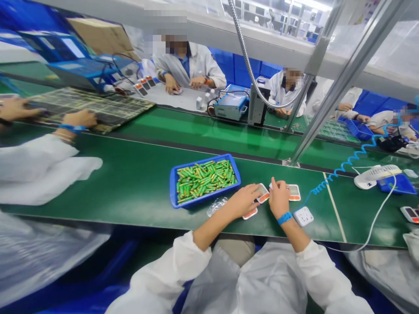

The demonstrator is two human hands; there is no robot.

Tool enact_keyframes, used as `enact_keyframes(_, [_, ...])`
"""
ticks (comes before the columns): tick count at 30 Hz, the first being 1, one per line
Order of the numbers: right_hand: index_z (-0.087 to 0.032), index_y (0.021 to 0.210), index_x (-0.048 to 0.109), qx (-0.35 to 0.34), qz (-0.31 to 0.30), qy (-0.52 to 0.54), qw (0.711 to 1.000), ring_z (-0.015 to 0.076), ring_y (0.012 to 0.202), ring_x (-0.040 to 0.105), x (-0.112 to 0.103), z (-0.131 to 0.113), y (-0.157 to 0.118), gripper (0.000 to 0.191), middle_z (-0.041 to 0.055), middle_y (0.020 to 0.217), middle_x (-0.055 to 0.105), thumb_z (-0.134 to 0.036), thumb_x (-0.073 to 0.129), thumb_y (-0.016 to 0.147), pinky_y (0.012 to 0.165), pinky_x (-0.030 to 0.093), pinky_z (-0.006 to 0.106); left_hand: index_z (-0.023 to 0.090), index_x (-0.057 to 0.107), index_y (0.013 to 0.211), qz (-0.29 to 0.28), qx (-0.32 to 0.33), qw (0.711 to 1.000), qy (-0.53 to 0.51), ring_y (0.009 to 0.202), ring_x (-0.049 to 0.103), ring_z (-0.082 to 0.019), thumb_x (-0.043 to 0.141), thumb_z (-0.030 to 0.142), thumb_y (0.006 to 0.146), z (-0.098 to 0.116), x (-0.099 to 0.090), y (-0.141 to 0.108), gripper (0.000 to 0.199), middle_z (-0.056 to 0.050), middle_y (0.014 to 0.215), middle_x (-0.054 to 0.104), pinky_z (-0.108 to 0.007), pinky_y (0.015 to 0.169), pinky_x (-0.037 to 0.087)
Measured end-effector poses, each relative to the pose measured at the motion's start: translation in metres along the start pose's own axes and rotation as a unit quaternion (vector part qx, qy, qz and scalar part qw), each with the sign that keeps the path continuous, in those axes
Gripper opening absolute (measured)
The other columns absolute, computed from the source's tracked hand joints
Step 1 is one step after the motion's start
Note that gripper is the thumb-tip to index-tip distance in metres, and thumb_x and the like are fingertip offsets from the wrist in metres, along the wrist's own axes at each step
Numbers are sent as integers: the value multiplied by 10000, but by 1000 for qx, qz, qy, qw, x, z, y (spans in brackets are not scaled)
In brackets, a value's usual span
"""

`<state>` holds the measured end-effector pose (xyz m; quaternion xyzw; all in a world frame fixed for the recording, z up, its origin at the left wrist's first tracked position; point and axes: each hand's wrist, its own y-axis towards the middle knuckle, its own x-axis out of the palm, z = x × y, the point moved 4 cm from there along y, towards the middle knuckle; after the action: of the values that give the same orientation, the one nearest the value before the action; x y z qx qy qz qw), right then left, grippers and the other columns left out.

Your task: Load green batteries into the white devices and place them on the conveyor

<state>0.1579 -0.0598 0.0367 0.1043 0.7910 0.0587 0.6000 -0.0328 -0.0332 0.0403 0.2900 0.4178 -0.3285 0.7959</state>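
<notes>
My left hand (pixel 245 199) grips the left edge of a small white device (pixel 263 197) with a grey screen and an orange band. Below its fingers, partly covered, another such device (pixel 250 213) lies on the green bench. My right hand (pixel 279 199), with a blue wrist strap, is closed beside the gripped device, fingers bunched; what they hold is hidden. A further white-and-orange device (pixel 294 192) lies just right of it. Left of my hands, a blue tray (pixel 173 187) is filled with many green batteries (pixel 206 181). Crumpled clear plastic (pixel 216 206) lies between tray and left forearm.
A white power socket block (pixel 303 216) with a coiled blue cord (pixel 347 165) sits right of my hands. Farther right is a white corded appliance (pixel 376 175). A metal post (pixel 322 100) rises behind. At left, a co-worker's hands rest on a panel (pixel 131 104).
</notes>
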Motion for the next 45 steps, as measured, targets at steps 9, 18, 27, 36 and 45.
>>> enact_keyframes(9, [-182, 1589, 650, 10, -43, 29, 999, 359, 1193, 565, 11, -12, -4, 580, 220, 1360, 614, -124, 526, 1026, 984, 514, 497, 242, 566, 1547, -5, -112, 992, 63, 1388, 642, -386, 809, 335, 968, 0, 23, 15, 635, -174, 1591, 630, -508, 1166, 524])
enact_keyframes(18, [-246, 1592, 673, 37, 49, 120, 991, 362, 1399, 554, -17, 56, -16, 532, 183, 1498, 647, -244, 525, 1080, 1175, 475, 546, 314, 549, 1633, -37, -63, 996, 45, 1532, 490, -408, 865, 319, 954, 1, 33, 33, 749, -170, 1732, 480, -587, 1251, 456])
enact_keyframes(27, [-177, 1572, 667, 86, -27, 89, 992, 315, 1434, 605, -21, 153, -29, 515, 198, 1535, 682, -215, 516, 1081, 1224, 417, 475, 410, 644, 1577, -119, -29, 991, 54, 1511, 514, -442, 856, 367, 980, 24, 49, 102, 635, -97, 1816, 405, -657, 1151, 515])
enact_keyframes(36, [-207, 1552, 681, 240, 21, 64, 968, 288, 1483, 576, -60, 267, -48, 526, 166, 1577, 670, -161, 453, 1081, 1232, 401, 427, 435, 669, 1547, -141, 75, 987, 32, 1510, 505, -416, 807, 365, 1013, 95, 119, 218, 556, -69, 1758, 498, -621, 1158, 502])
enact_keyframes(45, [-340, 1577, 685, 397, 54, 9, 916, 406, 1382, 505, -113, 358, -52, 605, 110, 1724, 533, -169, 497, 1028, 1108, 471, 573, 366, 684, 1527, -135, 110, 985, 15, 1560, 446, -447, 725, 353, 1067, 185, 187, 314, 462, -117, 1763, 478, -716, 1188, 454])
